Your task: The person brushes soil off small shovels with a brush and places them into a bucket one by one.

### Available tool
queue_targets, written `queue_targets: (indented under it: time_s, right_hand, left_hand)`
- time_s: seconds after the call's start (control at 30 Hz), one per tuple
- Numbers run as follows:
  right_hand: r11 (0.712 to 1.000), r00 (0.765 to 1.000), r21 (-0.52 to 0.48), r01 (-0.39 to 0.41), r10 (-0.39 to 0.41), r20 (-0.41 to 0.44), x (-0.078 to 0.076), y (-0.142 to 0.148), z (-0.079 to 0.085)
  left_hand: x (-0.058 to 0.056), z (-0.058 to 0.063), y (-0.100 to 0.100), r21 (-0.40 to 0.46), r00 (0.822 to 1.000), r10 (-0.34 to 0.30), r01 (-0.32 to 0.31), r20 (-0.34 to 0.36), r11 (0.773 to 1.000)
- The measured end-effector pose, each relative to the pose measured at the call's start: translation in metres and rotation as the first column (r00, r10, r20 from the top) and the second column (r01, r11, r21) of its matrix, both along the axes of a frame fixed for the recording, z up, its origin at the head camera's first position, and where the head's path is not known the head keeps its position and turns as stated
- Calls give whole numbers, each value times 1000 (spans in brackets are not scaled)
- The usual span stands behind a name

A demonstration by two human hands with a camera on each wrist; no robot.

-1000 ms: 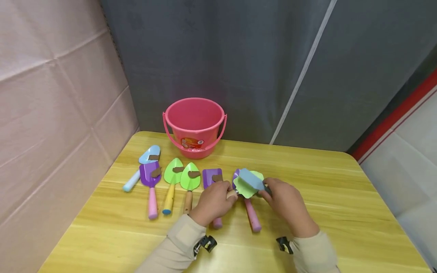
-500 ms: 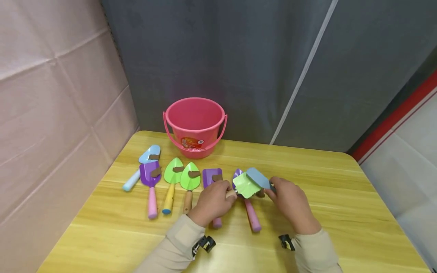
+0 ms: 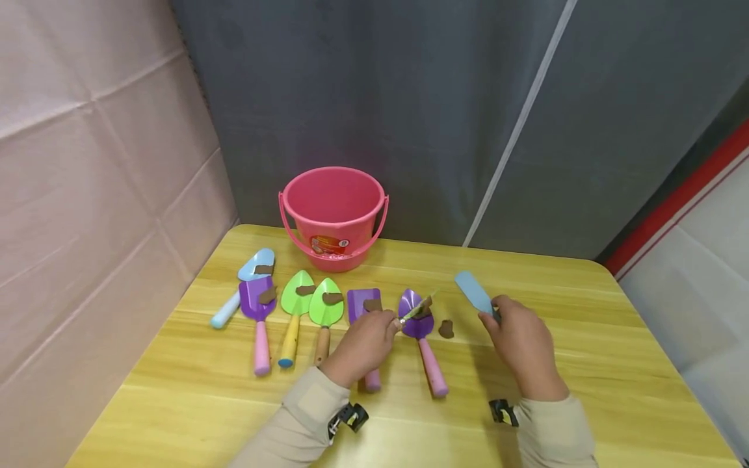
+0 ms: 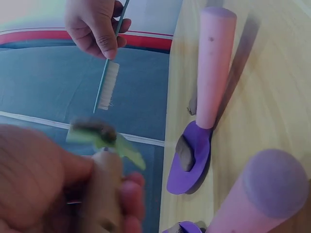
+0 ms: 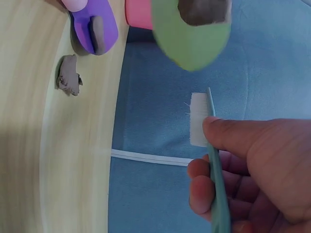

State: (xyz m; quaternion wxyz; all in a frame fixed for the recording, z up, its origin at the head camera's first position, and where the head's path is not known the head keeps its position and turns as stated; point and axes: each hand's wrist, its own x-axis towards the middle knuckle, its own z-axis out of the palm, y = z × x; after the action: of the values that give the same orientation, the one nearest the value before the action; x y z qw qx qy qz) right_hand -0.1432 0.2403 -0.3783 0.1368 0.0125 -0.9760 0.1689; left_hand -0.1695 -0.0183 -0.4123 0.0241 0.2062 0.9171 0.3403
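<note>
Hanging tilted above the table: green-bladed, wood-handled trowel [image 5: 190, 46], brown lump on its blade, left hand [image 3: 363, 344] curled firmly round the handle. Right hand [image 3: 521, 338], fingers bent, pinches a flat pale-blue brush [image 3: 475, 294] with white bristles, apart from the trowel. Beyond, pink plastic bucket [image 3: 335, 224]; red-orange label [image 3: 329, 245], lettering too small to read.

With our left hand [image 4: 29, 179] we grip a tan-handled trowel [image 4: 108, 179], its green blade blurred, apparently bearing a brown lump [image 4: 104, 131]. Our right hand [image 4: 95, 24] holds a white-bristled brush [image 4: 109, 82]. A pink-handled purple shovel [image 4: 208, 109] bears a darker lump [image 4: 184, 153].
</note>
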Motion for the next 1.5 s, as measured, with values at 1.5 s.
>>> queue_targets:
  time_s: [1.5]
  right_hand:
    - [985, 982, -20, -171, 172, 75, 6, -55, -8]
  left_hand:
    - [11, -2, 4, -2, 995, -62, 62, -79, 998]
